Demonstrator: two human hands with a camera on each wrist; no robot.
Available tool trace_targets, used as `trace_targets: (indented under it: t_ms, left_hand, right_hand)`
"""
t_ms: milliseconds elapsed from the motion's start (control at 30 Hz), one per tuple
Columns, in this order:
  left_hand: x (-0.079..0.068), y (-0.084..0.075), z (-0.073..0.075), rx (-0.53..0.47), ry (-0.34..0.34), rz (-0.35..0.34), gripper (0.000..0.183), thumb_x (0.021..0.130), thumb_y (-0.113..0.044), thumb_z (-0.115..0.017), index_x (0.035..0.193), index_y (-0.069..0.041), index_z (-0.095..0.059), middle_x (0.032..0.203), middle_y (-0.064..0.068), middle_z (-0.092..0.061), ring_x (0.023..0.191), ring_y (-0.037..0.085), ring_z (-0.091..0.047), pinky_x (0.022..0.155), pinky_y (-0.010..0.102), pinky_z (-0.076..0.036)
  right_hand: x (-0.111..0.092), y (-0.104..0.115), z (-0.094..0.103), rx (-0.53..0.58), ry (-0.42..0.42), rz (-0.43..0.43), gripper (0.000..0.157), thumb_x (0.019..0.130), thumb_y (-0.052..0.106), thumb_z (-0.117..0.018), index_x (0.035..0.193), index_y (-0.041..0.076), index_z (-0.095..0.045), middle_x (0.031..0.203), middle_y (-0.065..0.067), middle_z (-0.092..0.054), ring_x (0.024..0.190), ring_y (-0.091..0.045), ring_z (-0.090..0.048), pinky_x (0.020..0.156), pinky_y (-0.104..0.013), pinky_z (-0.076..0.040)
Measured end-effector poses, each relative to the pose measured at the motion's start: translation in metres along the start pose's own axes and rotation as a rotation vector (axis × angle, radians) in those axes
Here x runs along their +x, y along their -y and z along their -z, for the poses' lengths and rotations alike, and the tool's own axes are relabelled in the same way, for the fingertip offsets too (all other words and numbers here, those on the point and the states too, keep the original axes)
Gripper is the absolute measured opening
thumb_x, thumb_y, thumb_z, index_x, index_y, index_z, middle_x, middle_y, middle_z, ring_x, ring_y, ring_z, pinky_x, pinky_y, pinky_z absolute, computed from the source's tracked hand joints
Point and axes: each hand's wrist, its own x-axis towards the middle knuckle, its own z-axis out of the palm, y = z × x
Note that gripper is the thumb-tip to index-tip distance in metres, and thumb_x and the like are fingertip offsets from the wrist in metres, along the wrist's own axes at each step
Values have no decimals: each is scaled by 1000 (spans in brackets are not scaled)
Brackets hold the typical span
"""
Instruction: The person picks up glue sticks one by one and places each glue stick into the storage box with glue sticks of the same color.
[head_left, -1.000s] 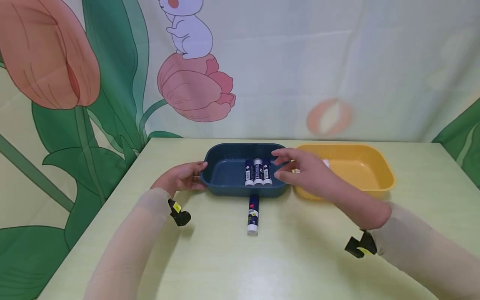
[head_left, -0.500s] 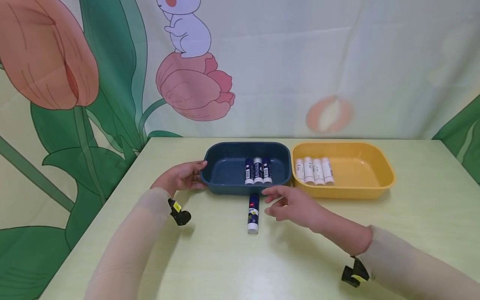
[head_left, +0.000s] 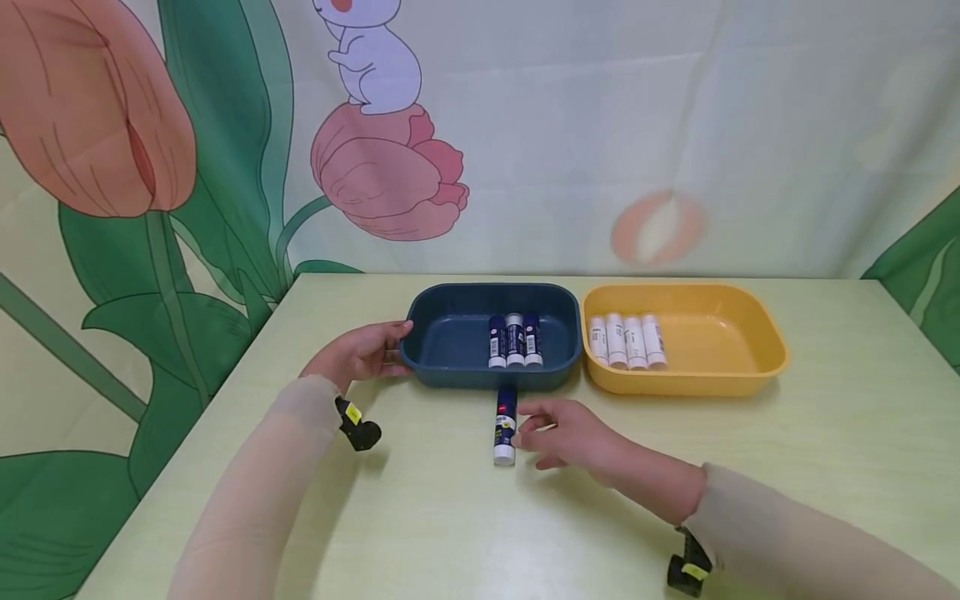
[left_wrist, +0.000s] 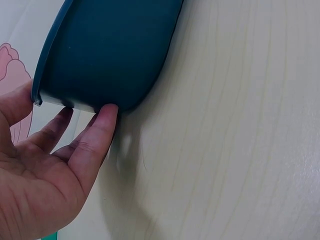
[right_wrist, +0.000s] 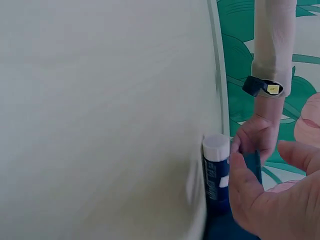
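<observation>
In the head view, a navy glue stick [head_left: 505, 427] with a white end lies in front of a dark blue tray [head_left: 457, 379]. My right hand [head_left: 573, 433] is just right of it, fingers loosely bent and spread from the thumb. Fingertips and stick are very close; contact is unclear. The right wrist view also shows the stick [right_wrist: 216, 170] beside my thumb. My left hand [head_left: 363, 350] holds the blue tray's left end, thumb at the rim and fingertips against the outer wall [left_wrist: 110, 60]. Three navy glue sticks [head_left: 515, 342] lie side by side in that tray.
A yellow tray [head_left: 720, 383] stands against the blue tray's right side, with several white sticks [head_left: 626, 342] in its left part. Both trays are near the back of the pale table [head_left: 420, 517]. Behind hangs a flower-print cloth [head_left: 540, 150].
My right hand has come from above the blue tray's right end, forward and left, down beside the loose glue stick. The white sticks in the yellow tray are uncovered. My left hand stays put.
</observation>
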Motion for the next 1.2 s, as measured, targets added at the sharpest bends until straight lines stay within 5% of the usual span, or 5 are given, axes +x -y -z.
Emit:
trace_targets:
  t_ms: [267,533,867,1200]
  left_hand:
    - [-1,0,-1,4,12,-7,58,111,-34,-42,163,-14,-27,97,-7,-64,92,9,-62,79,24,-60]
    - [-2,-1,0,6,21,-7,60,111,-34,-42,164,-14,-24,96,-8,-65,91,8,-63,80,24,-60]
    - [-5,-1,-2,19,16,1,61,110,-35,-42,164,-14,-23,105,-4,-61,93,10,-62,84,25,-61]
    - [-3,0,-1,17,19,-3,61,111,-36,-41,164,-15,-23,109,-3,-60,95,10,-61,83,25,-60]
  right_hand:
    - [15,-5,-5,96,-64,-102,60,95,17,-74,149,4,-50,126,-15,-63,104,-23,-64,90,-37,-63]
    - [33,2,-10,69,-124,-157,63,95,17,-74,150,0,-49,127,-15,-60,110,-25,-61,93,-37,-62]
    - [48,5,-16,95,-169,-198,67,94,11,-74,152,-4,-44,149,-22,-53,116,-28,-63,95,-41,-61]
    - [49,14,-26,-24,-256,-242,68,90,17,-80,147,-4,-49,143,-21,-56,109,-28,-63,88,-37,-63]
